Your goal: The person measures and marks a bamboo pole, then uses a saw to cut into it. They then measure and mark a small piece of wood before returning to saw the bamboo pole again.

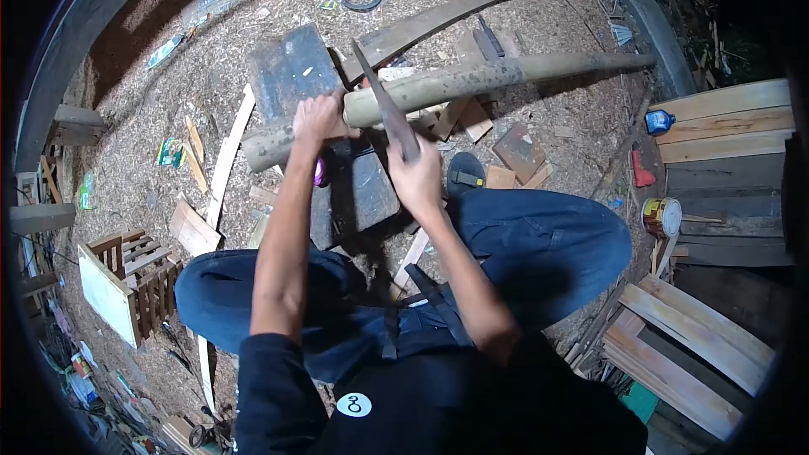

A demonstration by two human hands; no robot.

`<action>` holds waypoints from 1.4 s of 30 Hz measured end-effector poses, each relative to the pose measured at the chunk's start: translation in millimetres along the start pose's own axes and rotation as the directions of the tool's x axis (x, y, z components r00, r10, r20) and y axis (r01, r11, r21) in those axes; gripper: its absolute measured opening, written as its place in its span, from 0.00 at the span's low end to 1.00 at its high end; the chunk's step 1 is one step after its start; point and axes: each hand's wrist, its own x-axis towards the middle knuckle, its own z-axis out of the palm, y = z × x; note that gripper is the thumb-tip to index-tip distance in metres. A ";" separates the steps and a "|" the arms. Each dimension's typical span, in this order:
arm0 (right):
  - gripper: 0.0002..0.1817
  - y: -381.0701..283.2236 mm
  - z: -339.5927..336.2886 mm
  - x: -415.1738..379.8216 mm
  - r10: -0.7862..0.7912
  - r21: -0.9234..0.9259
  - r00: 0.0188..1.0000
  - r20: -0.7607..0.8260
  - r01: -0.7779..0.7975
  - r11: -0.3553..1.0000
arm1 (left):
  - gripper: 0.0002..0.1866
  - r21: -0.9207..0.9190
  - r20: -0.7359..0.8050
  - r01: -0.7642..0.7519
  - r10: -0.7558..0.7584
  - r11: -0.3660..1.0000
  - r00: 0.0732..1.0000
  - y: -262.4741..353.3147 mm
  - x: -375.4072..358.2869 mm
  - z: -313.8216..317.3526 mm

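Observation:
My left hand (pixel 317 120) grips the end of a pale round pole, with its fingers closed round it near a gap or joint. To its left a shorter, spotted pole piece (pixel 268 147) pokes out. A long spotted pole (pixel 455 82) stretches away to the upper right. My right hand (pixel 415 170) is closed round the lower end of a long dark blade (pixel 383 99), which points up and left across the pole. Under the poles lie a dark block (pixel 295 59) and another dark block (pixel 368 185).
Wood shavings cover the ground. A long plank (pixel 447 17) lies beyond the pole. At the left stands a slatted wooden crate (pixel 109 295). On the right are a can (pixel 670 216), a blue bottle (pixel 659 122), a red object (pixel 643 170) and stacked boards (pixel 725 131).

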 end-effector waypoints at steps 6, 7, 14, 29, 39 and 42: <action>0.10 10.7 -5.9 -19.6 -0.121 -0.113 0.990 -0.074 0.112 0.987 | 0.44 -0.037 -0.019 0.050 -0.051 0.998 0.999 4.5 -3.8 7.7; 0.09 11.0 6.2 7.4 -0.041 -0.076 0.999 -0.032 0.038 0.996 | 0.43 -0.062 -0.082 0.020 -0.025 0.998 0.996 4.9 -7.4 8.4; 0.07 13.3 -29.6 -59.2 -0.243 0.054 0.962 -0.127 0.251 0.967 | 0.43 -0.039 0.042 0.024 -0.022 0.999 0.999 -5.2 10.0 6.0; 0.08 10.1 4.1 3.2 -0.035 -0.077 0.999 -0.017 0.034 0.996 | 0.43 -0.020 0.118 0.008 -0.005 1.000 0.993 -1.8 12.8 -6.2; 0.08 17.1 3.4 5.9 -0.028 -0.060 1.000 -0.009 0.027 0.998 | 0.43 -0.099 0.216 0.061 -0.039 0.993 0.976 -2.0 17.4 -11.5; 0.08 16.4 -27.6 -60.8 -0.280 0.040 0.955 -0.102 0.285 0.958 | 0.43 -0.017 0.169 0.021 -0.018 1.000 0.985 -11.9 27.6 0.4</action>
